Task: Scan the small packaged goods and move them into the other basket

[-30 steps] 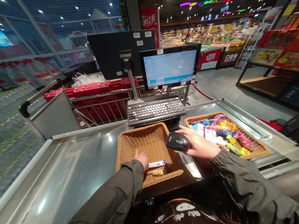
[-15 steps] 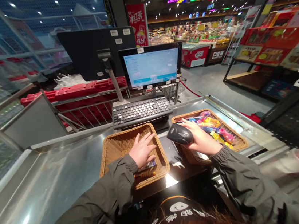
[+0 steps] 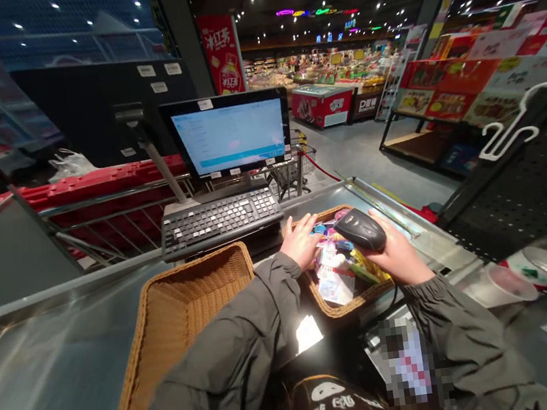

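Observation:
My right hand (image 3: 401,254) is wrapped round a black barcode scanner (image 3: 360,230), held over the right side of a wicker basket (image 3: 328,311). Small colourful packaged goods (image 3: 333,257) fill that basket, among them a white packet (image 3: 335,285) near its front. Over the basket's left rim reaches my left hand (image 3: 300,242), fingers stretched out at the goods and nothing visibly held. To the left stands a second wicker basket (image 3: 141,326), its front part hidden by my left sleeve.
A keyboard (image 3: 220,220) and a lit monitor (image 3: 234,136) stand behind the baskets on the metal counter (image 3: 48,369). A larger dark screen (image 3: 105,113) rises at the back left. Plastic cups (image 3: 510,281) and a white hanger (image 3: 511,133) are on the right.
My left hand has gone from the left basket to the right one. The scanner has moved rightward with my right hand, and the view has turned right.

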A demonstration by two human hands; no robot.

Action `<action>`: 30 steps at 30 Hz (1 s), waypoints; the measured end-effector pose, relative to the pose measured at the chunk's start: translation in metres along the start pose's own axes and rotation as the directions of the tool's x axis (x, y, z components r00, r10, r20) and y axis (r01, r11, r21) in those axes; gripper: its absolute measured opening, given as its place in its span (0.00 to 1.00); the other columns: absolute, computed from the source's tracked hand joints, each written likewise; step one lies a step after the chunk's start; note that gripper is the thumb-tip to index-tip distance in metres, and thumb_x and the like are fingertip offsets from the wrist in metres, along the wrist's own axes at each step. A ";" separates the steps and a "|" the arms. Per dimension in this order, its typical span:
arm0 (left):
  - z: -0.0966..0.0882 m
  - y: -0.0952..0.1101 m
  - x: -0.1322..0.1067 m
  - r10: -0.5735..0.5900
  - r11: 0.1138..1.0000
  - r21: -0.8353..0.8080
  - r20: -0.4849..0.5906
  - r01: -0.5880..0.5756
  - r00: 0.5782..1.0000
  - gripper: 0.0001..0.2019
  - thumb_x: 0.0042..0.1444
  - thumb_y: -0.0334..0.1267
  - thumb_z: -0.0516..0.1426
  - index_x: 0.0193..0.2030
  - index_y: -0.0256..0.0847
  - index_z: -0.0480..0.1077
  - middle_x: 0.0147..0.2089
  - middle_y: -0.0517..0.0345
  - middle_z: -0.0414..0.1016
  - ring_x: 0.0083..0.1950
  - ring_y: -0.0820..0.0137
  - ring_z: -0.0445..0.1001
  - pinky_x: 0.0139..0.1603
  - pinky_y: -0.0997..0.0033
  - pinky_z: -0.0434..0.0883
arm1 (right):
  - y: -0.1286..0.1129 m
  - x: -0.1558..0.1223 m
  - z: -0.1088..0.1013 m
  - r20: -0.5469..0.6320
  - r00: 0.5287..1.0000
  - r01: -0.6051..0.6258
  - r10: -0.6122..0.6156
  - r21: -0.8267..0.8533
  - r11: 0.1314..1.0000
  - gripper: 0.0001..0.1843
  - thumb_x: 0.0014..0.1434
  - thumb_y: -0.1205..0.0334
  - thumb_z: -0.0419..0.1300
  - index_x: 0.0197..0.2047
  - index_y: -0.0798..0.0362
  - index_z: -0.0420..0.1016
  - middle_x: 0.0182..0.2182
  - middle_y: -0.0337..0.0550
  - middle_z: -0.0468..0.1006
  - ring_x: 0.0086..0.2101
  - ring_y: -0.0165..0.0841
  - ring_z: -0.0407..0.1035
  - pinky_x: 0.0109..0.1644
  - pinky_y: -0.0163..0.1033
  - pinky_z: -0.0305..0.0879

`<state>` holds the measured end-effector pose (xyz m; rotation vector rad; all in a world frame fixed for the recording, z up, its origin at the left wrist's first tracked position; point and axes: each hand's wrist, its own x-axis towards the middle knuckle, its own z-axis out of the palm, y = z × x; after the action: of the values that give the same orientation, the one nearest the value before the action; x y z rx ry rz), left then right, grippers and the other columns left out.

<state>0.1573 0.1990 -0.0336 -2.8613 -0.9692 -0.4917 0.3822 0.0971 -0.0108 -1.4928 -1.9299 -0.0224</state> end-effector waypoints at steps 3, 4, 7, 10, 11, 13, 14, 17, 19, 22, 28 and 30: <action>0.018 0.007 0.027 0.012 0.999 0.031 -0.018 -0.012 1.000 0.08 0.61 0.38 0.55 0.39 0.41 0.76 0.70 0.46 0.58 0.72 0.55 0.54 0.68 0.31 0.47 | 0.016 -0.009 -0.005 -0.042 0.997 -0.070 0.070 -0.001 0.998 0.30 0.55 0.55 0.61 0.60 0.54 0.65 0.56 0.56 0.72 0.63 0.53 0.57 0.65 0.62 0.57; 0.022 0.009 0.033 0.018 0.999 0.041 -0.011 -0.018 1.000 0.09 0.61 0.37 0.55 0.37 0.40 0.76 0.70 0.45 0.59 0.72 0.55 0.54 0.68 0.31 0.46 | 0.020 -0.011 -0.006 -0.049 0.995 -0.089 0.089 0.002 0.996 0.31 0.55 0.54 0.61 0.60 0.54 0.65 0.56 0.56 0.72 0.63 0.54 0.58 0.65 0.63 0.57; 0.032 0.011 0.045 0.012 0.999 0.052 0.023 -0.014 1.000 0.10 0.61 0.35 0.55 0.33 0.39 0.77 0.68 0.44 0.62 0.71 0.55 0.55 0.69 0.31 0.45 | 0.031 -0.016 -0.010 -0.042 0.991 -0.124 0.124 0.002 0.992 0.31 0.55 0.54 0.61 0.61 0.53 0.65 0.57 0.57 0.71 0.63 0.54 0.57 0.65 0.64 0.55; 0.039 0.010 0.049 0.002 0.999 0.035 0.037 -0.003 0.999 0.11 0.61 0.35 0.54 0.33 0.40 0.77 0.67 0.46 0.64 0.70 0.56 0.57 0.69 0.32 0.45 | 0.037 -0.018 -0.012 -0.031 0.988 -0.151 0.151 -0.001 0.989 0.28 0.56 0.54 0.61 0.59 0.53 0.67 0.58 0.58 0.70 0.64 0.53 0.56 0.66 0.63 0.55; 0.041 0.009 0.049 0.003 1.000 0.027 0.037 -0.004 0.999 0.11 0.62 0.35 0.54 0.33 0.40 0.77 0.66 0.46 0.65 0.70 0.56 0.57 0.69 0.32 0.45 | 0.039 -0.018 -0.013 -0.031 0.987 -0.160 0.160 -0.002 0.987 0.28 0.56 0.54 0.61 0.58 0.54 0.68 0.58 0.58 0.70 0.64 0.53 0.56 0.66 0.63 0.55; 0.045 0.009 0.051 0.003 1.000 0.021 0.033 -0.003 0.999 0.11 0.62 0.34 0.53 0.33 0.40 0.77 0.66 0.46 0.66 0.70 0.56 0.57 0.69 0.31 0.44 | 0.042 -0.017 -0.012 -0.034 0.984 -0.176 0.176 -0.003 0.984 0.27 0.56 0.54 0.62 0.57 0.54 0.69 0.57 0.58 0.71 0.64 0.53 0.56 0.66 0.62 0.56; 0.047 0.008 0.051 0.001 1.000 0.024 0.027 -0.002 1.000 0.11 0.62 0.34 0.54 0.32 0.40 0.77 0.65 0.46 0.66 0.70 0.55 0.57 0.69 0.30 0.44 | 0.043 -0.017 -0.012 -0.038 0.982 -0.183 0.183 -0.002 0.983 0.27 0.56 0.54 0.62 0.57 0.54 0.69 0.57 0.57 0.71 0.64 0.52 0.56 0.66 0.61 0.56; 0.052 0.008 0.053 0.006 0.999 0.039 -0.005 -0.006 1.000 0.13 0.62 0.33 0.53 0.29 0.39 0.76 0.66 0.46 0.66 0.71 0.55 0.55 0.69 0.30 0.43 | 0.048 -0.015 -0.008 -0.051 0.979 -0.196 0.196 -0.002 0.981 0.29 0.55 0.54 0.63 0.58 0.55 0.68 0.57 0.56 0.72 0.64 0.51 0.56 0.66 0.59 0.56; 0.054 0.009 0.053 0.022 0.999 0.048 -0.033 -0.021 0.999 0.14 0.63 0.32 0.52 0.29 0.38 0.76 0.67 0.47 0.64 0.72 0.55 0.54 0.69 0.30 0.42 | 0.051 -0.015 -0.006 -0.050 0.979 -0.196 0.195 -0.006 0.981 0.31 0.54 0.54 0.63 0.60 0.55 0.66 0.57 0.56 0.71 0.65 0.51 0.54 0.67 0.60 0.54; 0.049 0.009 0.052 0.038 0.998 0.058 -0.064 -0.035 0.997 0.14 0.63 0.32 0.51 0.29 0.38 0.76 0.68 0.49 0.63 0.73 0.56 0.51 0.70 0.31 0.38 | 0.054 -0.015 -0.003 -0.035 0.981 -0.189 0.189 -0.017 0.982 0.34 0.54 0.53 0.63 0.61 0.55 0.64 0.59 0.57 0.69 0.66 0.53 0.52 0.66 0.63 0.52; 0.011 0.008 0.046 0.027 0.996 0.090 -0.187 -0.010 0.982 0.13 0.62 0.30 0.51 0.29 0.40 0.73 0.67 0.54 0.65 0.73 0.58 0.52 0.70 0.32 0.32 | 0.048 -0.014 -0.001 -0.051 0.990 -0.133 0.132 -0.015 0.991 0.33 0.54 0.56 0.62 0.62 0.56 0.64 0.58 0.55 0.70 0.65 0.53 0.53 0.67 0.61 0.53; -0.004 0.007 0.042 0.013 0.995 0.095 -0.212 0.008 0.977 0.12 0.62 0.30 0.52 0.29 0.40 0.73 0.67 0.54 0.65 0.73 0.58 0.52 0.70 0.32 0.32 | 0.044 -0.012 -0.001 -0.059 0.992 -0.115 0.114 -0.009 0.993 0.32 0.54 0.58 0.61 0.62 0.56 0.65 0.58 0.55 0.70 0.65 0.52 0.53 0.67 0.61 0.52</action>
<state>0.1919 0.2176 -0.0158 -2.6577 -0.9254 -0.7137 0.4218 0.1011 -0.0330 -1.5917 -1.7983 -0.0267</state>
